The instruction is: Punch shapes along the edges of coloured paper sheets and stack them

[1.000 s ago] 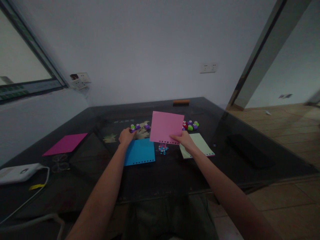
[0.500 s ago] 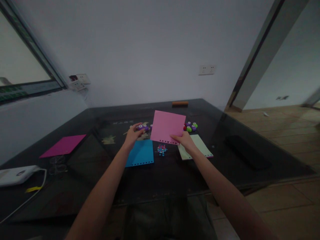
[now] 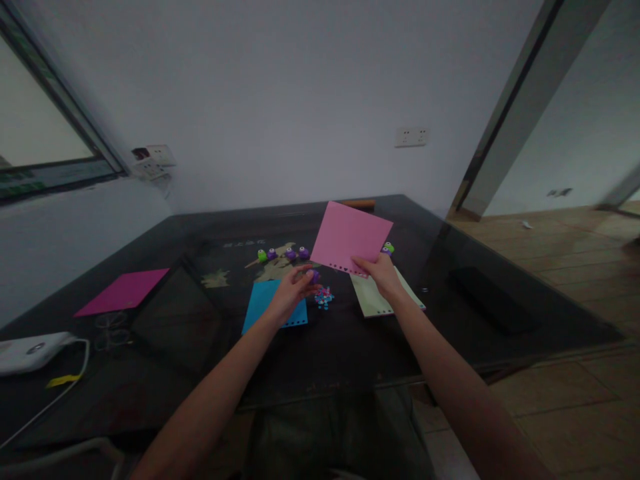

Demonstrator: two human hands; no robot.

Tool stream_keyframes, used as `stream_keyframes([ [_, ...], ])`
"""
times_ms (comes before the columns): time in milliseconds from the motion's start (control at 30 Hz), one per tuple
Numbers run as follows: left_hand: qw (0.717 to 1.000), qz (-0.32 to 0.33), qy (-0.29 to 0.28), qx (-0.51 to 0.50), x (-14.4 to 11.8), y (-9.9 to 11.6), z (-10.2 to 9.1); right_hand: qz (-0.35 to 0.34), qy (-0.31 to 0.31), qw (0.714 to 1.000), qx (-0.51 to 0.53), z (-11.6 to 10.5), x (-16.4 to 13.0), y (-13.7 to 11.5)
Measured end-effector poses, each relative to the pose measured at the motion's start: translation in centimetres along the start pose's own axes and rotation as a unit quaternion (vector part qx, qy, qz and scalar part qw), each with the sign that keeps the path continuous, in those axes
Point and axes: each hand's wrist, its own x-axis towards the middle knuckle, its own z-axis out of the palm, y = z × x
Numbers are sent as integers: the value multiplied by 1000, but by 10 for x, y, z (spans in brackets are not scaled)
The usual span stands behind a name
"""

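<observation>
My left hand (image 3: 291, 291) is closed on a small purple craft punch (image 3: 314, 276) with a round shape, held above the right edge of the blue sheet (image 3: 260, 303). In my right hand (image 3: 379, 270) is a pink sheet of paper (image 3: 351, 233), pinched near its lower edge and tilted up off the table. A row of small punched holes runs along that edge. Below, between the hands, lies a little heap of pink, blue and white paper bits (image 3: 324, 297). Under my right wrist lies a pale green sheet (image 3: 369, 301), also with holes along its near edge.
Behind my left hand stand several purple and green punches (image 3: 290, 254); a green one (image 3: 389, 247) shows beside the pink sheet. A magenta sheet (image 3: 123, 292), a white power strip (image 3: 33, 352) with its cord, and a black case (image 3: 490, 300) lie on the dark table (image 3: 350, 360).
My left hand has come back from the row of punches, toward me and right, with a purple punch in it. The pink sheet has shifted right and turned slightly in my right hand.
</observation>
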Motion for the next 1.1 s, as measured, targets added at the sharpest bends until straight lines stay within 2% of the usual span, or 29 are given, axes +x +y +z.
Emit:
stream_keyframes([
  [167, 998, 14, 8, 62, -2, -4, 6, -37, 2, 999, -27, 2, -1, 2],
  [367, 997, 44, -6, 65, -5, -5, 10, -55, -7, 998, -40, 4, -3, 0],
  [567, 998, 34, -19, 56, -6, -2, 10, -70, -19, 997, -32, 4, -3, -1],
  [900, 999, 32, 4, 28, -4, -1, 10, -55, -29, 997, -40, 4, -7, -7],
  [1100, 998, 49, -14, 40, -5, 1, 8, -72, -38, 996, -37, 4, -5, -4],
])
